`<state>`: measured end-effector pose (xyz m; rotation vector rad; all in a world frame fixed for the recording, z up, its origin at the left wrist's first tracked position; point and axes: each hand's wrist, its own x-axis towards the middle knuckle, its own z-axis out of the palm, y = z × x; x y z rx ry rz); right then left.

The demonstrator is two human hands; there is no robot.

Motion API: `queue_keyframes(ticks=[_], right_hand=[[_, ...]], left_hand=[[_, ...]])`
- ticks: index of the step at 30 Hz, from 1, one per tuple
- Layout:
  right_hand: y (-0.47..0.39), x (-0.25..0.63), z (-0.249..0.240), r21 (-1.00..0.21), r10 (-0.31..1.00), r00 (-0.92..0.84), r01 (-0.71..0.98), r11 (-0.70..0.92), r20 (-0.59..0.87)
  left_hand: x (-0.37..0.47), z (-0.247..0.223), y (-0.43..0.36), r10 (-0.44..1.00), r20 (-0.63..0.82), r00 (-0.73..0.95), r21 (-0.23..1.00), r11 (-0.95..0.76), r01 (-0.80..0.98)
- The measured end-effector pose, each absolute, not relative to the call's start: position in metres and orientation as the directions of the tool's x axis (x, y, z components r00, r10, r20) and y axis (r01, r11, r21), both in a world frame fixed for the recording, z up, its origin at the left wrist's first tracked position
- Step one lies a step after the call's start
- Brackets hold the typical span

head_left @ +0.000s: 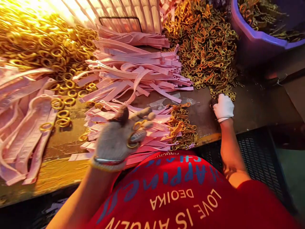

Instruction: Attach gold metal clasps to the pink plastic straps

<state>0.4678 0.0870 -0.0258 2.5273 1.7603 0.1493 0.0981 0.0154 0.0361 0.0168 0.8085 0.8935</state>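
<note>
My left hand (116, 140), in a grey-white work glove with dark fingertips, is turned palm up with its fingers curled. Loose gold metal rings (132, 140) lie in that palm and against the fingers. Under it is a row of pink straps (157, 122) with gold swivel clasps (178, 124) at their right ends. My right hand (224, 107), in a white glove, is closed at the near edge of a heap of gold clasps (207, 51). Its fingertips are hidden, so whatever they pinch cannot be made out.
A big pile of gold rings (47, 41) spreads at the back left, beside wide pink straps (30, 127). More pink straps (143, 73) are stacked mid-table before a ribbed pale panel (119, 12). A purple tub (269, 38) of clasps stands back right; a dark crate (259, 159) sits below the table edge.
</note>
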Motion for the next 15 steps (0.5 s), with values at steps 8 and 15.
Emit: queue_keyframes(ticks=[8,15], right_hand=[[0.087,0.485,-0.052,-0.013,0.938,0.329,0.944,-0.329,0.108],[0.079,0.491,-0.060,-0.246,0.905,0.278,0.948,-0.203,0.323]], left_hand=[[0.124,0.032,0.011,0.717,-0.554,0.423,0.494,0.692,-0.525],[0.101,0.025,-0.002,0.874,-0.461,0.150,0.805,0.484,-0.342]])
